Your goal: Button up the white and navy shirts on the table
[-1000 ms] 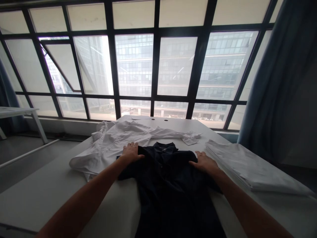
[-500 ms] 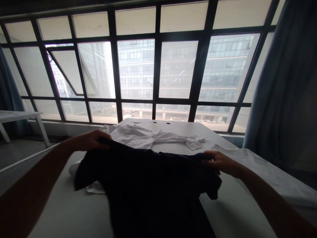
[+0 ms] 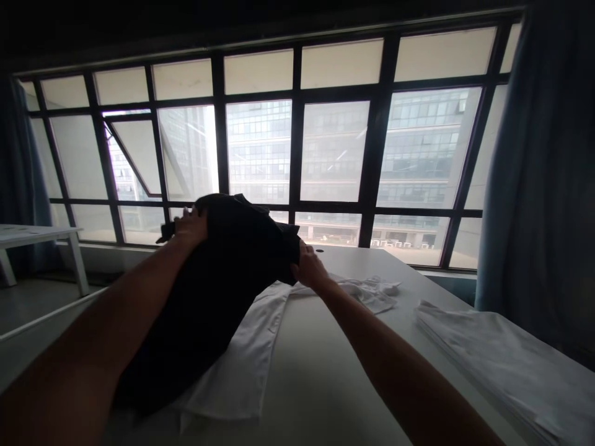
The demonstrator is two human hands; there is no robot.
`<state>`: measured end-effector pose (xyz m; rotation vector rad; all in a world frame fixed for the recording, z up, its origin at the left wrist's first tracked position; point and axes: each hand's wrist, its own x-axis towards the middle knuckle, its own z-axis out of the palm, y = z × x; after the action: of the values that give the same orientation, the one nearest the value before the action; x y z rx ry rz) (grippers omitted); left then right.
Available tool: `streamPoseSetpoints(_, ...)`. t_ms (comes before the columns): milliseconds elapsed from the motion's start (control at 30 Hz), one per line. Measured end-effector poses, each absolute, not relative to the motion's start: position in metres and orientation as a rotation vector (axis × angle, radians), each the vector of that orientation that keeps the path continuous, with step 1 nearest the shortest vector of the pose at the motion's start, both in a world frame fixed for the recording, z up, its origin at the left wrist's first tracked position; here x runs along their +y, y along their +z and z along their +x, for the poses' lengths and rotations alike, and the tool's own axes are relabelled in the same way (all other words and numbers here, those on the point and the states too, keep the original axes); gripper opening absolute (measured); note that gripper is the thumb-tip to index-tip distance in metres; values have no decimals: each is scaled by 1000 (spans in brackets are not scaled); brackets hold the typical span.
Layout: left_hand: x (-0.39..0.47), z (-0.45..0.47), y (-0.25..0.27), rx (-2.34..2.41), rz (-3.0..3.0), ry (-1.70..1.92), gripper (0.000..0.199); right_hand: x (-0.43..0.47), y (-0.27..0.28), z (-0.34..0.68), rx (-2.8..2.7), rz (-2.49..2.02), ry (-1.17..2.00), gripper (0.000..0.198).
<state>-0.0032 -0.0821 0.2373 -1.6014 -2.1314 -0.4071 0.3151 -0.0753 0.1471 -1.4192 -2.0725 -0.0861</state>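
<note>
A black short-sleeved shirt (image 3: 218, 285) is stretched out in front of me, its far end lifted and its near part hanging toward the table's left. My left hand (image 3: 189, 226) grips its left edge near the top. At the right edge, my right hand (image 3: 310, 266) has its fingers closed on the cloth. Under and behind the black shirt lies a white shirt (image 3: 251, 359), with one crumpled sleeve (image 3: 372, 291) reaching right over the table. The black cloth hides much of the white shirt.
The white table (image 3: 325, 371) runs away toward the large window (image 3: 334, 148). Folded white cloth (image 3: 506, 359) lies along its right side. Another white table (image 3: 37, 234) stands at far left. A blue curtain (image 3: 520, 186) hangs at the right.
Both hands have moved forward and up, and leftward at the right hand, carrying the black shirt over the white one. The view has tilted up a little.
</note>
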Motion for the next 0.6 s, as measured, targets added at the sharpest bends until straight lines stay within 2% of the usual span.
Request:
streamPoseSetpoints(67,-72,10,194,-2203,-1706,-307,67,-72,125,310,-2160,-1541,-82,77)
streamPoseSetpoints(233,-93,22,93,-2324,-2170,40,56,-93,62,336,-2518,-1653,7,67)
streamPoseSetpoints(433,-165,12,60,-2258,-2458,125,66,-114,35,420,-2579,-1782,46,55)
streamPoseSetpoints(600,-194,20,50,-2266,-2403,2,23,-113,36,511,-2267,-2152,43,53)
